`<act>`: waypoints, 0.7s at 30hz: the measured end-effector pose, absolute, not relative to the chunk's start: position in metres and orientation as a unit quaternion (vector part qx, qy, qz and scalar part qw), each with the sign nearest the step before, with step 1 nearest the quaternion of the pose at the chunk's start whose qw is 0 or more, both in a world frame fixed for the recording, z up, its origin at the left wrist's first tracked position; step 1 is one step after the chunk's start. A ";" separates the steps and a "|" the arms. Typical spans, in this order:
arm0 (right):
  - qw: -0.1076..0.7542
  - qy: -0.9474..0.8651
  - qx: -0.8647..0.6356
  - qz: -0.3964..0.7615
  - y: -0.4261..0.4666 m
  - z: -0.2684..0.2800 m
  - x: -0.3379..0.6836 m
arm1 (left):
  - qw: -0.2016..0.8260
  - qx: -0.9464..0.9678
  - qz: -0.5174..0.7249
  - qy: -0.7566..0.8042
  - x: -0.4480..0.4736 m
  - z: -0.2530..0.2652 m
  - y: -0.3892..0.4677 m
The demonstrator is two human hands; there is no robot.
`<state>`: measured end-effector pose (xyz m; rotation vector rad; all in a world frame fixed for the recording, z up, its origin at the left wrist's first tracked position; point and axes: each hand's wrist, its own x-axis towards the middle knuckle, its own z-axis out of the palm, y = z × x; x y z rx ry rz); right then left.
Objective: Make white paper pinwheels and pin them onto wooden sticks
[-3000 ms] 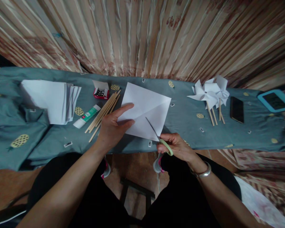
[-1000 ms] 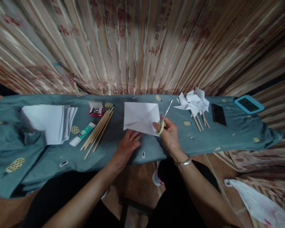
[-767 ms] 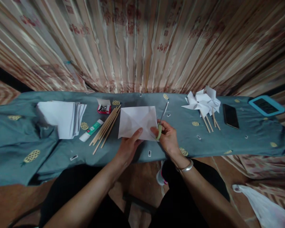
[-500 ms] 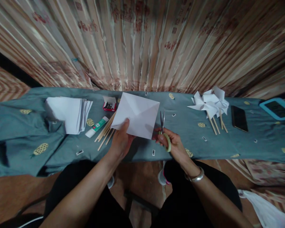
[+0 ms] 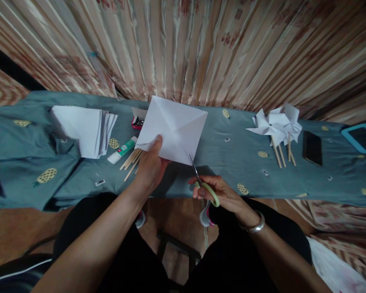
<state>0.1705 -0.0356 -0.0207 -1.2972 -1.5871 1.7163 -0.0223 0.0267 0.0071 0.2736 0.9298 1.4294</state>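
A creased square sheet of white paper (image 5: 177,130) is pinched at its near left edge by my left hand (image 5: 152,167), thumb on top and fingers underneath. The creases run from the corners to the middle. My right hand (image 5: 216,191) grips scissors (image 5: 205,189) with pale green handles. Their blades point up and left, with the tips at the sheet's near right corner. Whether the paper lies between the blades is hard to make out. Partly hidden behind my left hand and the sheet are several thin wooden sticks (image 5: 130,160).
Left on the cloth-covered table (image 5: 177,183) are a stack of white paper (image 5: 79,130), a green-white glue stick (image 5: 122,149) and a small red box (image 5: 136,123) of metal pieces. To the right lie paper pinwheels (image 5: 277,126) on sticks, a phone (image 5: 312,147) and a blue-framed device (image 5: 361,138).
The scissors have tilted left and their tips have come to the sheet's near corner; before, they pointed upright beside it. My left hand still holds the sheet. The whole view has shifted slightly.
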 end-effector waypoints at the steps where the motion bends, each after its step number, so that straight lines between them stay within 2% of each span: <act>1: 0.235 -0.575 -0.472 0.625 -0.036 -0.022 0.170 | 0.650 0.120 0.626 0.413 -0.022 0.007 0.027; 11: 0.268 -0.560 -0.472 0.626 -0.036 -0.025 0.168 | 0.648 0.139 0.613 0.431 -0.021 0.005 0.024; 21: 0.257 -0.576 -0.483 0.607 -0.035 -0.022 0.168 | 0.649 0.148 0.608 0.433 -0.018 0.004 0.025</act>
